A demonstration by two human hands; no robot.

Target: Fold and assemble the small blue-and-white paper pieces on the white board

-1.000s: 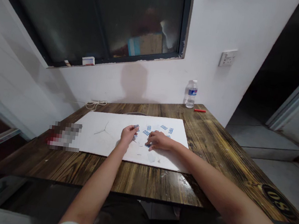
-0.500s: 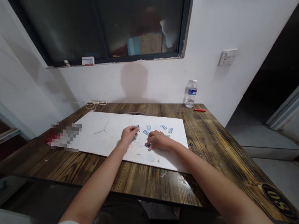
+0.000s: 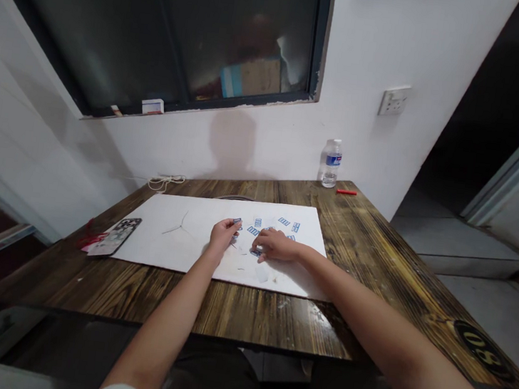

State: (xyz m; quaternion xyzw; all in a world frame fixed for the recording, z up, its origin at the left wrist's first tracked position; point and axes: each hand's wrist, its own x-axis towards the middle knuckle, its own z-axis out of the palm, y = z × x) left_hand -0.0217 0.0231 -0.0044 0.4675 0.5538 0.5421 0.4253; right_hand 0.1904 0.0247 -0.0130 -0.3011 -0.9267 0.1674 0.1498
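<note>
Nearest, bench (image 3: 272,319) edge, then white board (image 3: 190,255), pale scrap (image 3: 261,274) near its front. Right hand (image 3: 276,245) curled down at small blue piece (image 3: 255,253) on board — gripped or merely touched, cannot tell. Left hand (image 3: 222,236) pinching dark blue-edged piece (image 3: 237,220) over board; slack pinch could drop it. Loose pieces (image 3: 284,221) beyond — careless knuckle sweep might scatter them. Bottle (image 3: 332,164) far back.

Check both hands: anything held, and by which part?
Left hand: a blue piece, pinched; which edge is too small to tell. Right hand: at another piece; hold unclear.
</note>
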